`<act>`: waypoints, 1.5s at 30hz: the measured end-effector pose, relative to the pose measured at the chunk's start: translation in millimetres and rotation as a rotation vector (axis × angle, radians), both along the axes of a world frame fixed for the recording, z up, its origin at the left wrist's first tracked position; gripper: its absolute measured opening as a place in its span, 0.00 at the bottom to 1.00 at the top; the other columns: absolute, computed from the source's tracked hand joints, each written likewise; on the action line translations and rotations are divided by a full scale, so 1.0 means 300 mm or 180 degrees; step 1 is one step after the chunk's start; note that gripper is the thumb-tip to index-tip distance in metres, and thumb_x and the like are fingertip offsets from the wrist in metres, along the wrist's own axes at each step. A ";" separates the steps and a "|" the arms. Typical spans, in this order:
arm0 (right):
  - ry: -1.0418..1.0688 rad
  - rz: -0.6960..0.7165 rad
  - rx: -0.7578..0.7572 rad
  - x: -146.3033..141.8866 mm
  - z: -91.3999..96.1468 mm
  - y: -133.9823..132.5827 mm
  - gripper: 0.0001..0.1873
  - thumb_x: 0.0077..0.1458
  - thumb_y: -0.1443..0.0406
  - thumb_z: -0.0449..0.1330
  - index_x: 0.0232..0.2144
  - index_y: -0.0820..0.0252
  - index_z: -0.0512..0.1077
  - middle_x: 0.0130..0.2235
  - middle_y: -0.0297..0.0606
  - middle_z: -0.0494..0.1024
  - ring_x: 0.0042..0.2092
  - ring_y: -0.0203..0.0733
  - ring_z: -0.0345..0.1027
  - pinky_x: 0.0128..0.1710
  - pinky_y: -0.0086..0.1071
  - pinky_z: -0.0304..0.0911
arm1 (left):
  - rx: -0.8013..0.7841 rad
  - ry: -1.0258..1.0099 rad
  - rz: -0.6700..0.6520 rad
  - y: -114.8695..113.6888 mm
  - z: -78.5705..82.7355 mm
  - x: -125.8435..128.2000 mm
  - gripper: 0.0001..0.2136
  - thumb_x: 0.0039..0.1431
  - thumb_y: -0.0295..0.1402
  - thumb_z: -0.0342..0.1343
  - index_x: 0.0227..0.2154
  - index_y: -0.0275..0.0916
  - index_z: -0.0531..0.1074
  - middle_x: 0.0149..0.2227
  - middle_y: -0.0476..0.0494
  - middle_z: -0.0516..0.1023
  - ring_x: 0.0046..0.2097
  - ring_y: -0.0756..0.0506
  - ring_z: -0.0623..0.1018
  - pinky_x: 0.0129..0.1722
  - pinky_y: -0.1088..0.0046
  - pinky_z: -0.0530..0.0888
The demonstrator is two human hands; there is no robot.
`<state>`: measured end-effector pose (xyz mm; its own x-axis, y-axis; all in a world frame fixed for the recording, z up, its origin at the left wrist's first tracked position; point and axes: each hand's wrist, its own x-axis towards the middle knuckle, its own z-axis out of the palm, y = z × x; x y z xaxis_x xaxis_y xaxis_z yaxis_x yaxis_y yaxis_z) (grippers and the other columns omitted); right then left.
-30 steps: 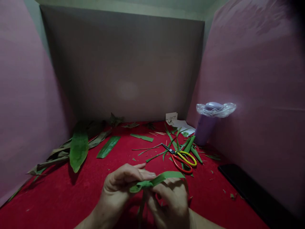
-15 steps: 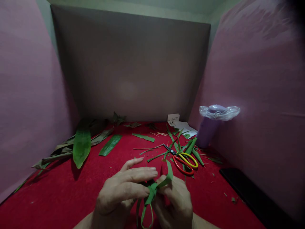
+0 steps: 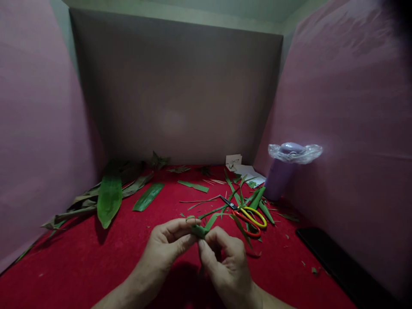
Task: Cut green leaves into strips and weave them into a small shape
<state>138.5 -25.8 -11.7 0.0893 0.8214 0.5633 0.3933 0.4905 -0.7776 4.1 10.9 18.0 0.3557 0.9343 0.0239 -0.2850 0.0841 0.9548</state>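
Between my hands is a small folded piece of green leaf strips, with a loop at its left and loose strip ends running out to the right. My left hand pinches its left side between thumb and fingers. At its right side, my right hand grips it with thumb and curled index finger. The fingertips partly hide the folds. Just beyond my right hand lie scissors with one red and one yellow handle, resting among cut leaf strips.
Broad green leaves and dry ones lie at the left. A flat leaf piece is nearby. Thin sticks and white paper sit at the back. A purple bottle with plastic wrap and a black phone-like slab are at the right.
Both hands have moved up and away from me, turning the leaf piece so its loop, which hung downward, now shows at the upper left. My left fingers have closed from spread to a pinch.
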 end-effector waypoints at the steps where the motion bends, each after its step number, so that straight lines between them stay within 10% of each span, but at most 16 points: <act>1: 0.0081 0.0037 -0.0158 -0.001 0.000 0.003 0.12 0.52 0.67 0.52 0.18 0.58 0.57 0.16 0.25 0.53 0.18 0.30 0.48 0.17 0.25 0.46 | -0.0065 -0.0006 0.0013 0.003 -0.002 0.002 0.10 0.41 0.26 0.64 0.30 0.41 0.79 0.31 0.47 0.82 0.34 0.49 0.78 0.35 0.80 0.72; 23: 0.0055 0.0211 -0.0847 -0.004 -0.015 0.023 0.13 0.52 0.65 0.52 0.18 0.59 0.57 0.17 0.25 0.53 0.20 0.29 0.46 0.19 0.24 0.43 | -0.0397 0.0060 0.0012 0.012 -0.020 0.013 0.06 0.41 0.28 0.64 0.26 0.34 0.77 0.26 0.45 0.80 0.29 0.50 0.76 0.33 0.78 0.70; 45: 0.1440 0.0735 -0.1685 -0.017 -0.003 0.046 0.15 0.51 0.60 0.56 0.17 0.61 0.60 0.12 0.24 0.59 0.13 0.25 0.45 0.14 0.23 0.40 | -0.0406 0.0105 0.0415 0.015 -0.027 0.023 0.08 0.36 0.25 0.65 0.25 0.35 0.76 0.22 0.50 0.78 0.26 0.53 0.74 0.27 0.82 0.68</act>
